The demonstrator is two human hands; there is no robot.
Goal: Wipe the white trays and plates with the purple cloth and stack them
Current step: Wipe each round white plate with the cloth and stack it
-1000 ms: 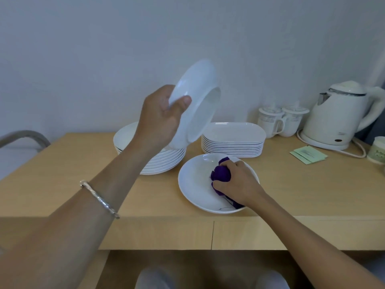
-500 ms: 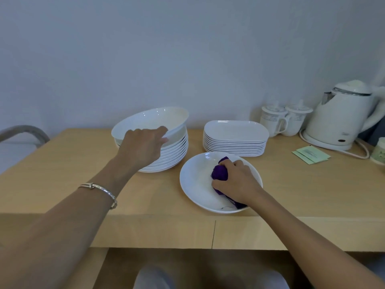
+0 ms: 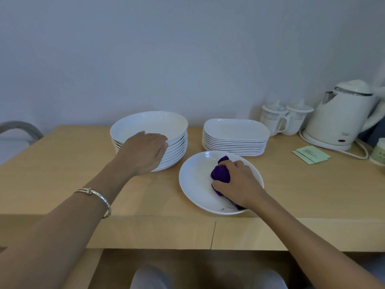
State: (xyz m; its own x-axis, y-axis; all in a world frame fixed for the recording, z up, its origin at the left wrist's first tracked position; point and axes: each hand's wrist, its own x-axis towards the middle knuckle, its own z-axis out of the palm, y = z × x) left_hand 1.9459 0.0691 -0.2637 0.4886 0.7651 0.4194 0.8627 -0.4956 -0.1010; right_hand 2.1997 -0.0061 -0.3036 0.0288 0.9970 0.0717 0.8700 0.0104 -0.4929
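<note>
at the right back of the surface (image 3: 62, 174) stand a white kettle (image 3: 341, 117), two lidded cups (image 3: 273, 119) and some green packets (image 3: 311, 156). the stack of white trays (image 3: 235, 134) stands just behind the single plate (image 3: 195, 180), close to your right hand (image 3: 237, 182). this hand has its grip closed round the purple cloth (image 3: 220, 174), which is pressed into the single plate near the front edge. your left hand (image 3: 143, 152) lies on the near rim of the stack of plates (image 3: 179, 147), its grip wide, fingers loose. one second ago this hand held the top plate (image 3: 162, 124) up in the air; now it sits level on the stack.
</note>
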